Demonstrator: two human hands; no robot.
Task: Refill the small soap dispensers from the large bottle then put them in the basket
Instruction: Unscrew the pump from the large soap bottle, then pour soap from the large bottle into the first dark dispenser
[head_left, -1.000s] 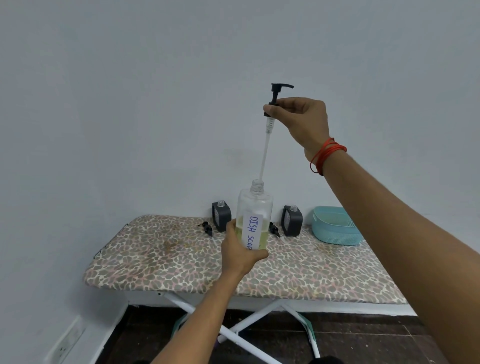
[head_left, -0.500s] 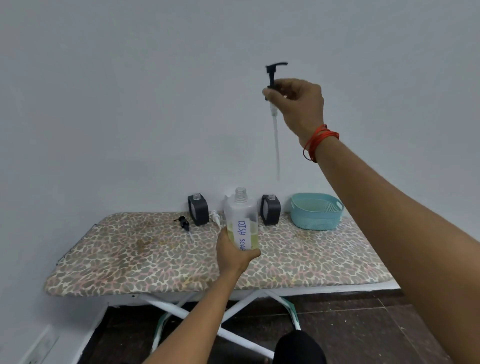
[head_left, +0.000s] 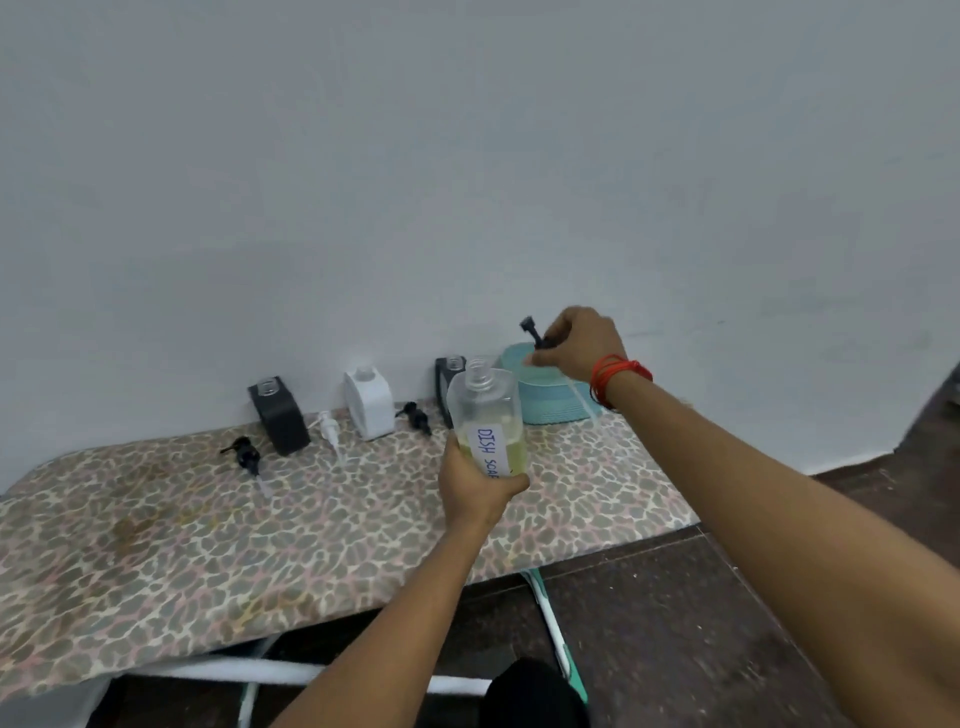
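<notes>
Large bottle (head_left: 487, 422) uncapped, gripped at frame centre by left hand (head_left: 475, 486) fingers; pump (head_left: 535, 335) pinched by right hand (head_left: 582, 343); dispensers (head_left: 278, 415) unfilled on tabletop (head_left: 208, 535), basket (head_left: 553, 402) right of centre

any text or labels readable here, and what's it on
"DISH SOAP", handwritten in blue on the white label of the large bottle; the last letter is partly hidden by the left hand.
No writing shows on the small dispensers, the pumps or the basket.
</notes>
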